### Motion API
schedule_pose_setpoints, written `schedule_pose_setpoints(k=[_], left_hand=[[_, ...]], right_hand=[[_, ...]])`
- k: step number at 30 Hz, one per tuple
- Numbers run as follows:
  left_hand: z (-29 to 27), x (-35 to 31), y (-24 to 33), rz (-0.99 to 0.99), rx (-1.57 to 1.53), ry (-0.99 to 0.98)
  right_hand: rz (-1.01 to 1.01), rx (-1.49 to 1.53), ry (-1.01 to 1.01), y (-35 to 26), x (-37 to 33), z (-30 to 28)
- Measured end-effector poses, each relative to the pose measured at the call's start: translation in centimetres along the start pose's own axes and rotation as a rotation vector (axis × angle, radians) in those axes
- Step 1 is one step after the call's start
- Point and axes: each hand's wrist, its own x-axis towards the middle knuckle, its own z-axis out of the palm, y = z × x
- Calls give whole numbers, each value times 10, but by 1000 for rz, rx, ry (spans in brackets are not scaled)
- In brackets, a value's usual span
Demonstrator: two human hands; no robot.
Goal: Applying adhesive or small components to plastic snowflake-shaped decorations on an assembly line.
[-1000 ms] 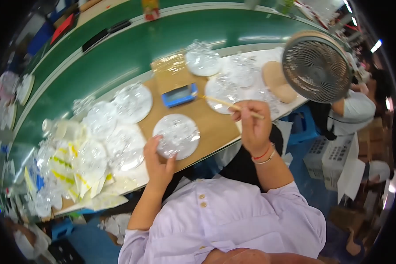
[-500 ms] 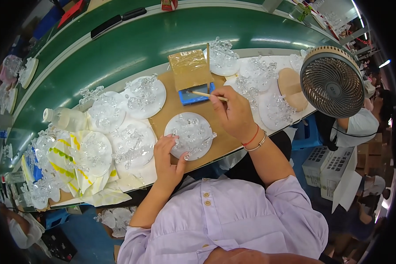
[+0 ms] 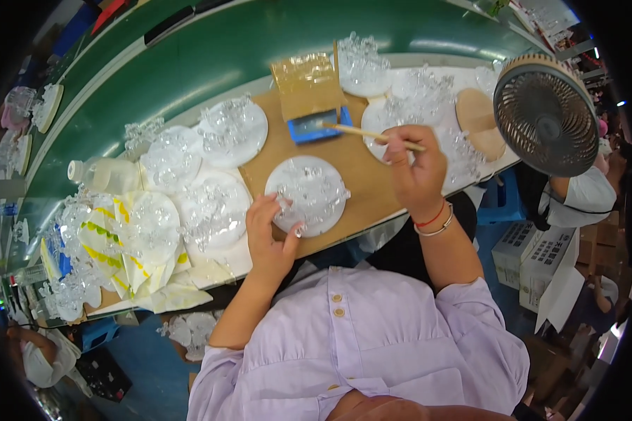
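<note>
A white round disc [image 3: 317, 223] carrying clear plastic pieces lies on the brown cardboard in front of me. My left hand [image 3: 270, 235] curves around its left edge, thumb and fingers at the rim. In my right hand [image 3: 416, 168] is a thin wooden stick [image 3: 372, 133], its tip pointing left at the blue tray. Whether the tip touches the tray cannot be made out. That small blue tray [image 3: 309, 137] has a grey inside and a tape-covered cardboard flap [image 3: 303, 88] standing behind it. A second upright stick [image 3: 336, 63] stands by the flap's right edge.
Several more white discs with clear pieces [image 3: 233, 133] surround the cardboard. At the left are a translucent bottle [image 3: 105, 175] and yellow-striped plastic wrapping [image 3: 112, 263]. A round fan [image 3: 546, 116] stands at the right end, beside a tan disc [image 3: 479, 123]. Cartons [image 3: 534, 263] sit on the floor.
My right hand has moved right with the stick, drawing its tip from inside the blue tray toward the tray's right side. My left hand stays at the disc. The whole view has shifted slightly.
</note>
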Motion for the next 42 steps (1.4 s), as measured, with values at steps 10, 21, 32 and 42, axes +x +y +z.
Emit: schedule_pose_setpoints(k=[10,21,32,42], left_hand=[[6,-1,1,-34,39,36],[6,-5,-1,-46,15,48],[5,-4,-2,-41,9,36],[5,-4,-1,-22,-10,55]], right_hand=[[-39,213,237,-5,-62,-53],[-249,61,-147,-8,-86,-33],[-289,20,-170,-12,-81,-24],[-297,-81,-151,-13,-72,-24]])
